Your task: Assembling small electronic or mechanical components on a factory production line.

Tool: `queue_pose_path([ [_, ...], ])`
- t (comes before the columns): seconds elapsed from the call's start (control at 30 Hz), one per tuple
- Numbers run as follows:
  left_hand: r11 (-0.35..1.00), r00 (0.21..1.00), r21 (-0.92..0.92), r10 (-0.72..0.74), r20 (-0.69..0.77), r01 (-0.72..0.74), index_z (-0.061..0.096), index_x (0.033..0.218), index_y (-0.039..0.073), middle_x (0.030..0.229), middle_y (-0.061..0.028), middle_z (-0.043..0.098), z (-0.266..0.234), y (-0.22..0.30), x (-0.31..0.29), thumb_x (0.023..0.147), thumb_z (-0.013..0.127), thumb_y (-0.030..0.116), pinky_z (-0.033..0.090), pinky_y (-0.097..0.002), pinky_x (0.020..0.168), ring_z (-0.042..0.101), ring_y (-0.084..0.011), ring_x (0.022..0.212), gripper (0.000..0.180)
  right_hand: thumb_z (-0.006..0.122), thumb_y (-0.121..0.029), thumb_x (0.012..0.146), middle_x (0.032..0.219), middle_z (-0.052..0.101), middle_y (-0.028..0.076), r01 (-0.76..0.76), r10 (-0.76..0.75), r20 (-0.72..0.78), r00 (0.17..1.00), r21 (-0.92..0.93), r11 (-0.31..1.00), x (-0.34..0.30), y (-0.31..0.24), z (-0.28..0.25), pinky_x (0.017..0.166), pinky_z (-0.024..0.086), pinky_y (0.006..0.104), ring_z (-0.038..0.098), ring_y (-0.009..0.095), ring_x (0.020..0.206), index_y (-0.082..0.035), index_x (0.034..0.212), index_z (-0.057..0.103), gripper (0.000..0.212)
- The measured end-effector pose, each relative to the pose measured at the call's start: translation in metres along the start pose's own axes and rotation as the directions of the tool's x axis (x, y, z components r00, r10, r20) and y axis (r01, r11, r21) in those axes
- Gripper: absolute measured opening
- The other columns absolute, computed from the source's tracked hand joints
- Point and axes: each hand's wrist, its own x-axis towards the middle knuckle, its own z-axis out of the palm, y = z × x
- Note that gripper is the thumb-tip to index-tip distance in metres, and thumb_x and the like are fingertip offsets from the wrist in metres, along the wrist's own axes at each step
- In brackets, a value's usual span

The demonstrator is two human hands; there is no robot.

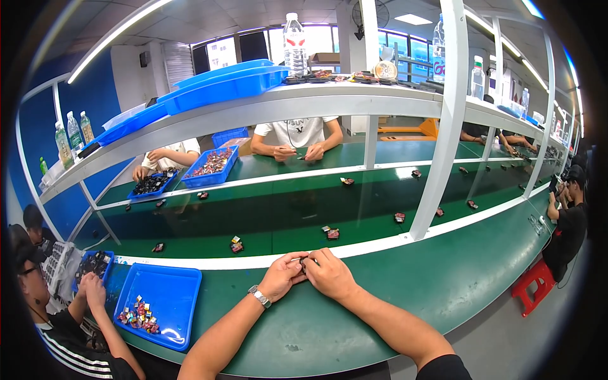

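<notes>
Fingertips (296,256) of the left hand (280,280) and right hand (330,275) meet, both hands curled together and clamped on a small dark part (304,266), mostly hidden between them above the green desk (392,304). Leftward sits a blue tray (171,288) of small red-and-white pieces (140,316). A white rail (380,246) separates desk from belt (291,221); a post (443,139) rises rightward.

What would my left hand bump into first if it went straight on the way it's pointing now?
Your left hand would most likely meet the small dark piece first, then your right hand just beyond it, though their exact depth is hard to judge.
</notes>
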Motion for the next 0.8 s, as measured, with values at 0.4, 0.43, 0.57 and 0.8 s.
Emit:
queue_pose_path([
  [0.4,1.000,1.000,-0.014,0.004,-0.014,-0.004,0.049,0.129,0.001,0.121,-0.0101,0.060,0.0000,0.0010,-0.0007,0.098,0.044,0.001,0.049,-0.0371,0.101,0.059,-0.0187,0.112,0.031,0.069,-0.005,0.073,0.093,0.059,0.008,0.071,-0.071,-0.027,0.997,0.000,0.997,-0.0008,0.0033,-0.0005,0.072,0.053,0.0339,0.060,0.025,0.088,-0.003,0.085,0.062,0.014],
  [0.43,1.000,1.000,-0.014,0.005,-0.013,-0.006,0.049,0.128,0.001,0.121,-0.0097,0.060,-0.0007,0.0005,-0.0008,0.098,0.044,0.001,0.049,-0.0370,0.101,0.059,-0.0184,0.112,0.030,0.069,-0.005,0.073,0.093,0.059,0.008,0.069,-0.070,-0.036,0.997,-0.008,0.998,-0.0011,0.0032,0.0010,0.072,0.053,0.0338,0.060,0.025,0.087,-0.003,0.084,0.062,0.013],
  [0.57,1.000,1.000,0.002,-0.002,-0.008,0.002,0.050,0.127,0.003,0.120,-0.0083,0.061,-0.0005,-0.0001,-0.0001,0.099,0.045,0.002,0.049,-0.0363,0.100,0.059,-0.0176,0.112,0.029,0.069,-0.004,0.074,0.092,0.059,0.008,0.016,-0.016,-0.035,0.999,0.003,1.000,-0.0022,0.0013,0.0020,0.071,0.054,0.0339,0.060,0.025,0.088,-0.002,0.083,0.062,0.012],
  [0.8,1.000,1.000,0.010,0.002,-0.007,-0.002,0.051,0.127,0.003,0.119,-0.0076,0.061,-0.0012,-0.0010,0.0003,0.099,0.046,0.003,0.050,-0.0361,0.100,0.059,-0.0170,0.111,0.028,0.068,-0.005,0.075,0.091,0.058,0.008,0.000,-0.001,-0.031,1.000,-0.005,1.000,-0.0024,0.0002,0.0047,0.071,0.054,0.0337,0.060,0.025,0.089,-0.001,0.083,0.063,0.011],
])
